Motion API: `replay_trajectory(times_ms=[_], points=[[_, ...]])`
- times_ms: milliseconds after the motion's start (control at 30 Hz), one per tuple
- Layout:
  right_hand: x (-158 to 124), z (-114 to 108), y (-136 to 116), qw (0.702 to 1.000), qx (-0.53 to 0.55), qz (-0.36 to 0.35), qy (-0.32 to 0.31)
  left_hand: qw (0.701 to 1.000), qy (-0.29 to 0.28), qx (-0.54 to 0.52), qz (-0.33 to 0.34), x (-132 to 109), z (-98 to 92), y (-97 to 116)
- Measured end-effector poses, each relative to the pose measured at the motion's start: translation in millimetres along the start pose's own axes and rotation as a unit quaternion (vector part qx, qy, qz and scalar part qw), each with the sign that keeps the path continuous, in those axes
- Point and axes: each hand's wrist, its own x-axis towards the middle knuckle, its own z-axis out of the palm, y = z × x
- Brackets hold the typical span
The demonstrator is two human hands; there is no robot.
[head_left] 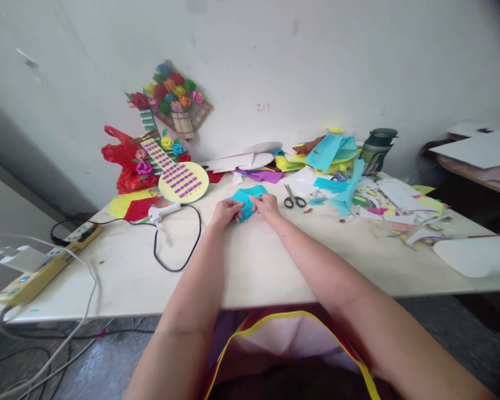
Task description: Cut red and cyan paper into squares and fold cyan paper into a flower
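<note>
A small sheet of bright blue crepe paper (pixel 246 201) is held just above the middle of the table. My left hand (pixel 227 212) pinches its left edge, fingers closed. At the right side, my right hand (pixel 266 205) grips the same paper between thumb and fingers. Creases run across the paper, and part of it is hidden behind the fingers. To the right of my right hand lie black-handled scissors (pixel 294 199), with their blades pointing away. Left of my left hand rests a white glue gun (pixel 165 210) with a black cord.
Paper scraps (pixel 383 203) and a dark green bottle (pixel 377 151) occupy the right side. Paper-flower crafts with a yellow disc (pixel 184 182) stand at the back left, near a red plastic bag (pixel 123 161). A yellow power strip (pixel 45 272) with trailing cables crosses the left edge.
</note>
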Motion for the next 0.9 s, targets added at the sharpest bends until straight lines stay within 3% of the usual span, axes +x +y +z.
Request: replay_trajectory(times_ms=[167, 267, 400, 500, 600, 700, 800, 900], points=[[3, -2, 5, 0.987, 0.154, 0.033, -0.03, 1.0, 0.001, 0.012, 0.029, -1, -2.0, 1], [6, -3, 11, 0.987, 0.158, 0.019, -0.01, 0.999, 0.004, 0.018, 0.026, -2, -1.7, 3], [8, -5, 13, 0.997, 0.081, 0.003, 0.006, 1.0, 0.004, 0.022, 0.01, -2, -0.2, 3], [5, -7, 7, 0.998, -0.04, -0.027, 0.028, 0.999, 0.016, 0.028, -0.004, 0, 0.9, 2], [1, -7, 0, 0.978, -0.182, -0.08, 0.055, 0.998, 0.031, 0.048, -0.011, 1, 1.4, 1], [-2, -6, -2, 0.966, -0.223, -0.113, 0.069, 0.998, 0.035, 0.044, 0.004, 1, 0.6, 0], [-1, -5, 0, 0.989, -0.107, -0.098, 0.043, 0.999, 0.023, -0.004, 0.031, 0, -0.7, 0], [1, -5, 0, 0.996, 0.085, -0.025, -0.023, 0.998, 0.007, -0.039, 0.047, -2, -0.9, 2]])
